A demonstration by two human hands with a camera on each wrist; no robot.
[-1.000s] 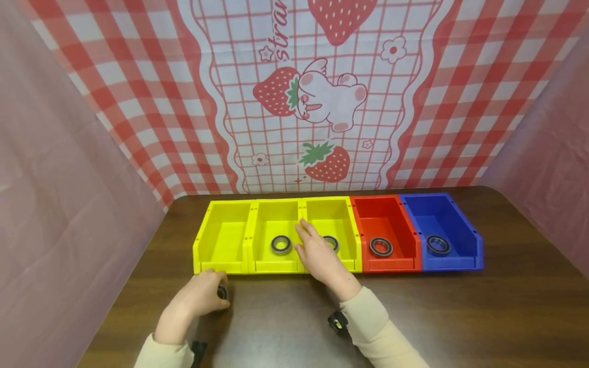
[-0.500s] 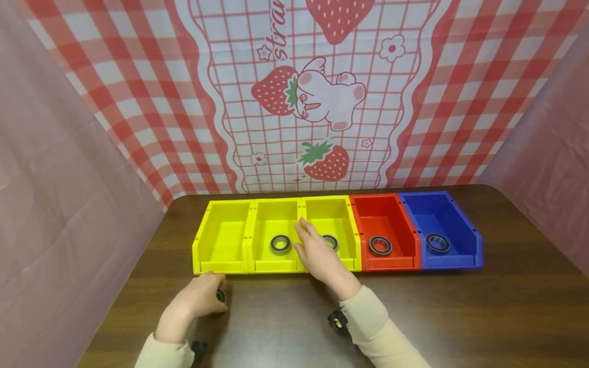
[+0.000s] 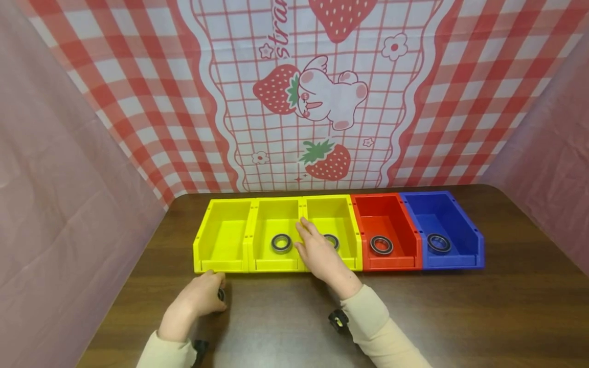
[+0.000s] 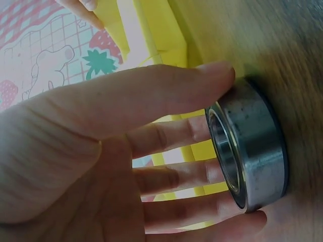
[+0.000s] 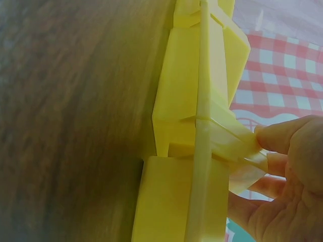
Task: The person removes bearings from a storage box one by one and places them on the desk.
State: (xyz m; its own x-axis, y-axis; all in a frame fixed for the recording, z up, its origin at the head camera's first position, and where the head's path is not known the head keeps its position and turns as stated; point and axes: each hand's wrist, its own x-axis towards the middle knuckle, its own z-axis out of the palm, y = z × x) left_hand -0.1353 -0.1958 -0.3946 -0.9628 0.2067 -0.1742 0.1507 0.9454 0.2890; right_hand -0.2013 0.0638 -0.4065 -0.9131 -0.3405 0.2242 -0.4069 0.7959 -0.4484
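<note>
Left hand clamped on steel bearing, between thumb and fingers, just before leftmost yellow bin; contact with desk unclear. Right hand well apart, thumb and fingers straddling wall of yellow bins. Cloth lettering "stra" readable, sideways, cut off. Both grips practically unchanged since half second ago. Bins smooth plastic; bearing ring-shaped, shiny; desk wood-grained.

Red gingham strawberry backdrop, pink side curtains, brown wooden table
</note>
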